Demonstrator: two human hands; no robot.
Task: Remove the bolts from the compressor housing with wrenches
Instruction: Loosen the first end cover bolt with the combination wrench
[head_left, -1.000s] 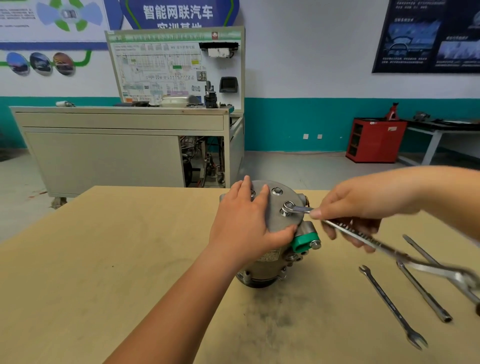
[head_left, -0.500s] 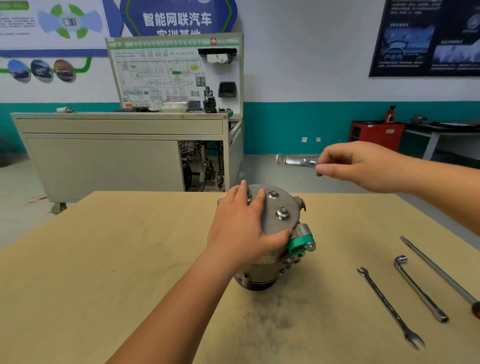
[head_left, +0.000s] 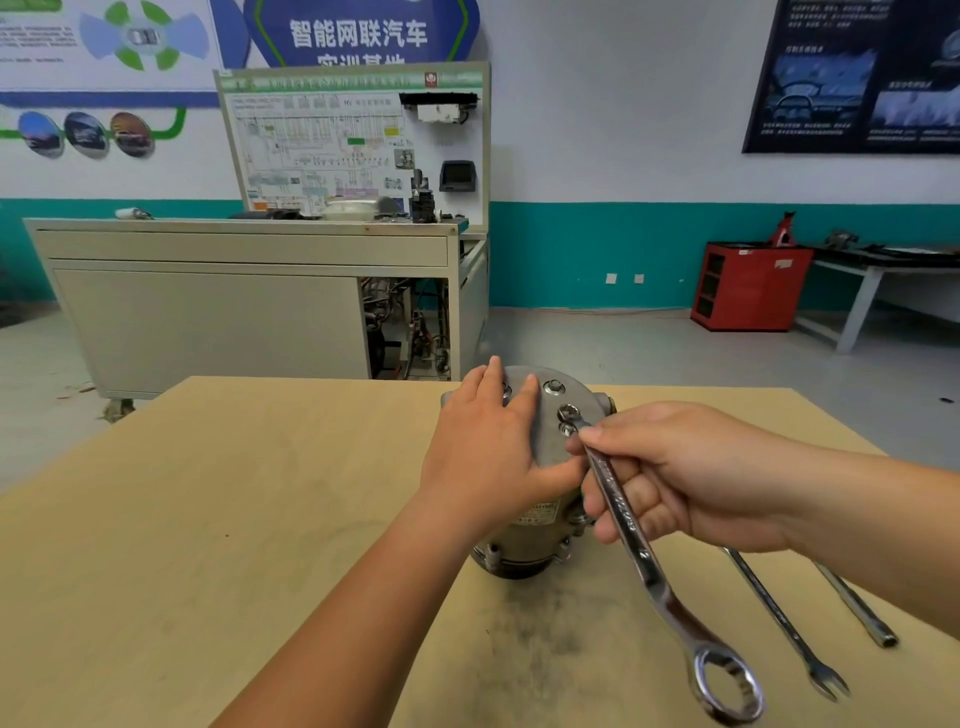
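Light wood table (head_left: 208, 519) fills the bottom of the view, with a dark smudge (head_left: 519, 639) near the middle. Closest of all is the big ring end of a long shiny wrench (head_left: 644, 561), up off the table. To its right, two more tools lie flat on the wood: a thin wrench (head_left: 779, 613) with a fork end, and a rod (head_left: 857, 610) whose top part is hidden under the right arm.

Next comes the right hand (head_left: 685, 478). Its fingers curl around the middle of the long wrench and the thumb presses on top. The small end of that wrench is right beside a bolt (head_left: 568, 429) on top of the compressor (head_left: 548, 441); I cannot tell if they touch. The left hand (head_left: 483, 457) lies flat on the compressor with its fingers straight and covers much of the top. Another bolt (head_left: 554, 387) shows farther back. The compressor stands in the middle of the table.

Far away are a grey cabinet (head_left: 208, 312), a red cabinet (head_left: 748, 286) and blurry wall posters.
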